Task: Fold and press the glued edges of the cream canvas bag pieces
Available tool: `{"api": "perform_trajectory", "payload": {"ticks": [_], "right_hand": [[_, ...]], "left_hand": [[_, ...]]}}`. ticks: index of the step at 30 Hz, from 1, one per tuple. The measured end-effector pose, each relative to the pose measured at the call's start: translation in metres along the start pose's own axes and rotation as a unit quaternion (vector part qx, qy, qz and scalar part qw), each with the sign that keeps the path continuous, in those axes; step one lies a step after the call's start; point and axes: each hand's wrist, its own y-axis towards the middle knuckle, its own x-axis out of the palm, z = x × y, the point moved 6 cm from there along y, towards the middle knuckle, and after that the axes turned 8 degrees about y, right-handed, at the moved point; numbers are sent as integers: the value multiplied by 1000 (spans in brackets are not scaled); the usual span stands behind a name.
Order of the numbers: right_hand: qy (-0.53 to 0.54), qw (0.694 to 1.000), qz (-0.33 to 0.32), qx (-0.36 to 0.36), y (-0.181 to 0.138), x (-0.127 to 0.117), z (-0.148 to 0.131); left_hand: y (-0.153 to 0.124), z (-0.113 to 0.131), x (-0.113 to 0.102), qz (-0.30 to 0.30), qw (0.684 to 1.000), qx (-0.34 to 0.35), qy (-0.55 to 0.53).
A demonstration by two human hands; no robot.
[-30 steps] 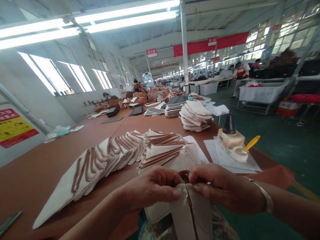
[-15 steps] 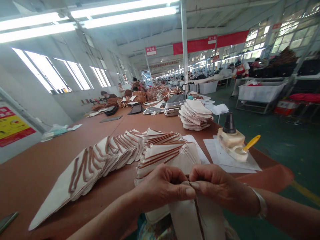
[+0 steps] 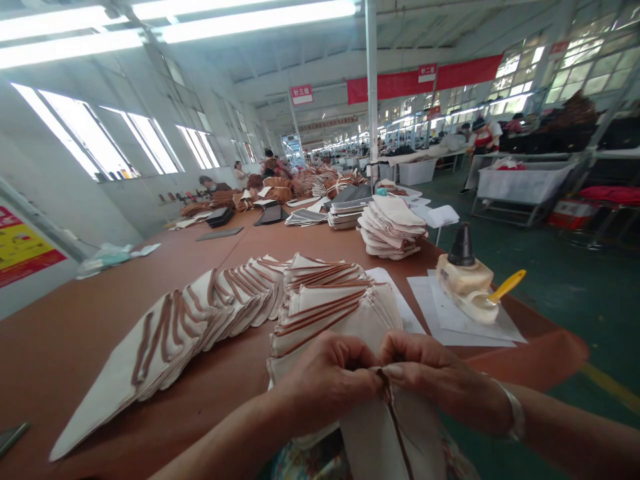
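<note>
My left hand (image 3: 333, 373) and my right hand (image 3: 430, 370) meet at the table's near edge. Both are closed, pinching the top of one off-white fabric piece (image 3: 373, 437) from either side of its brown strip. The piece hangs down over my lap, its dark centre line running lengthwise. Fingers hide the exact spot being pinched. Just beyond my hands lies a fanned stack of off-white pieces with brown edges (image 3: 325, 303). To the left, a longer fanned row of similar pieces (image 3: 180, 327) spreads across the table.
On the right, a glue container with a black cap (image 3: 463, 257) and a yellow-handled brush (image 3: 507, 285) rest on white sheets (image 3: 425, 310). Behind stands a pile of pale pieces (image 3: 393, 227). A dark flat tool (image 3: 13, 437) lies at the left edge. Other people are far back.
My left thumb has drawn in and the fingertips have shifted slightly at the strip, showing more of its brown top end. The camera view has tilted a little.
</note>
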Motion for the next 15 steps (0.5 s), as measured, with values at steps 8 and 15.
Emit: {"api": "perform_trajectory", "payload": {"ticks": [8, 15], "right_hand": [[-98, 994, 41, -18, 0, -4, -6], [-153, 973, 27, -169, -10, 3, -16]], "left_hand": [[2, -1, -2, 18, 997, 8, 72], [-3, -6, 3, -63, 995, -3, -83]]}}
